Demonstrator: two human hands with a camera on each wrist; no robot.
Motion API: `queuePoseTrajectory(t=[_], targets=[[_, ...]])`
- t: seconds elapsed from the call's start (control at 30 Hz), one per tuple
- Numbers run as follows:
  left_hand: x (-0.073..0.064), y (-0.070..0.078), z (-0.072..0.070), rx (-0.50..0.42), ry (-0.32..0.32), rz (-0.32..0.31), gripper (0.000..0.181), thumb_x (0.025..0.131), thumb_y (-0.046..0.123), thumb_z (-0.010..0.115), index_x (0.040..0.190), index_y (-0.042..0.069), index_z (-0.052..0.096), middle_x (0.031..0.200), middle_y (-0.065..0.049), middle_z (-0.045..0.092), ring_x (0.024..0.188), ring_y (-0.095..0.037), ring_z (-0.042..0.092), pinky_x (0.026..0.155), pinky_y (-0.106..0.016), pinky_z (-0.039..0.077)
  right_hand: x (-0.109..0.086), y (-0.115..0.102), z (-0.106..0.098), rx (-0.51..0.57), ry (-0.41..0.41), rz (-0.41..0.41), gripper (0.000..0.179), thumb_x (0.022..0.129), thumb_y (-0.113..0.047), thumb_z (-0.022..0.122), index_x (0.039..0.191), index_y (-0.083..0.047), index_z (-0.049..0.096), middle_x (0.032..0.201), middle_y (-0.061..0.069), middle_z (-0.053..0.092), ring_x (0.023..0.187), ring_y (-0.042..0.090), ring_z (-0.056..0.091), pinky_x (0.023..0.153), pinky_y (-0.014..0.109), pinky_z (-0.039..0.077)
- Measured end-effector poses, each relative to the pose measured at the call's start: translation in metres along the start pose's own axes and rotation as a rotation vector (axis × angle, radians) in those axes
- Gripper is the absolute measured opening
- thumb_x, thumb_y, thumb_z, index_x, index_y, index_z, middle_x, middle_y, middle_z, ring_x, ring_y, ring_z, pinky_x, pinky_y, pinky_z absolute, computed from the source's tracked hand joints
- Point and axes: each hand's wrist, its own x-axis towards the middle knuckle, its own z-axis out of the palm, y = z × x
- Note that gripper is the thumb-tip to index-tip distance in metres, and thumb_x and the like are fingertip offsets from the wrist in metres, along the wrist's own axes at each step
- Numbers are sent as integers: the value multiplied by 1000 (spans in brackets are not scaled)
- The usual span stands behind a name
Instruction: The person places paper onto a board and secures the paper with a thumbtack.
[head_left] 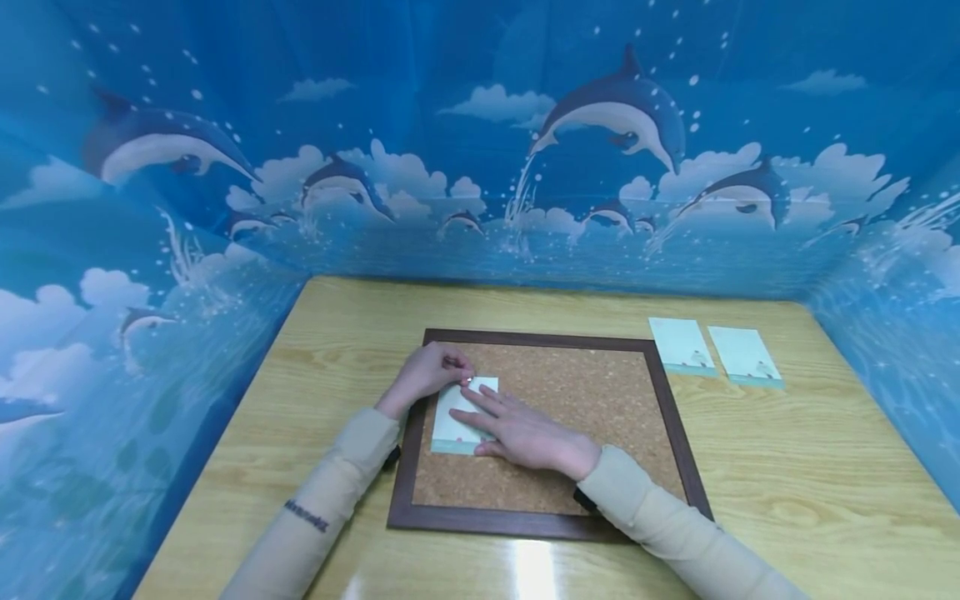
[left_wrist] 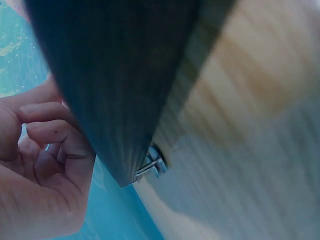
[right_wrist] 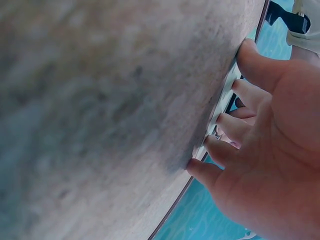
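- Pinching a small pin-like piece point(head_left: 468, 381), the left hand point(head_left: 427, 372) works at the top edge of the note sheet point(head_left: 448, 432); from my station I can't tell whether a point is in the cork.
- I see the right hand point(head_left: 525, 432) with its fingers spread, fingertips down on that sheet, I'd say to hold the paper flat and stop it sliding.
- So the sheet lies beneath the right fingers, just on the near side of the left fingertips, its green band towards me.
- Beneath both hands there's the corkboard point(head_left: 585, 392), laid flat, which I judge gives the right hand something firm to press against.
- The dark frame point(head_left: 403, 475) runs under the left wrist; my left wrist view picks up a metal fitting point(left_wrist: 152, 162) near its corner, below the left hand.
- Well beyond the right hand, off to its right, two more note sheets point(head_left: 682, 346) lie side by side on the wooden table point(head_left: 787, 450), set outside the frame, probably to leave the cork free.
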Motion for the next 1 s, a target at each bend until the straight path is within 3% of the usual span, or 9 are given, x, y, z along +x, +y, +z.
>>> queuePoseTrajectory(t=[0.23, 0.6, 0.77, 1.0], targets=[[2, 4, 1, 56, 25, -76, 6, 90, 18, 75, 91, 15, 80, 92, 1, 77, 91, -20, 70, 89, -40, 55, 0, 0, 0, -1, 5, -2, 62, 104, -34, 55, 159, -16, 34, 168, 17, 16, 152, 41, 20, 123, 56, 22], [3, 8, 5, 86, 47, -117, 4, 86, 16, 76, 86, 15, 80, 82, 3, 75, 77, -15, 65, 76, -33, 54, 0, 0, -1, -1, 10, -8, 63, 104, -33, 56, 159, -15, 34, 167, 17, 16, 152, 40, 21, 123, 55, 23], [2, 10, 5, 108, 46, -114, 4, 85, 13, 76, 85, 15, 79, 75, 5, 72, 70, -12, 62, 69, -29, 50, 0, -1, -2, 2, 10, -18, 62, 104, -32, 56, 159, -14, 34, 167, 19, 16, 152, 41, 20, 123, 56, 23], [2, 8, 5, 84, 43, -77, 4, 88, 16, 76, 86, 14, 79, 76, 4, 72, 69, -11, 62, 70, -29, 51, -2, -2, -2, 5, 10, -10, 62, 104, -31, 56, 159, -13, 34, 167, 19, 16, 152, 41, 19, 123, 55, 21]])
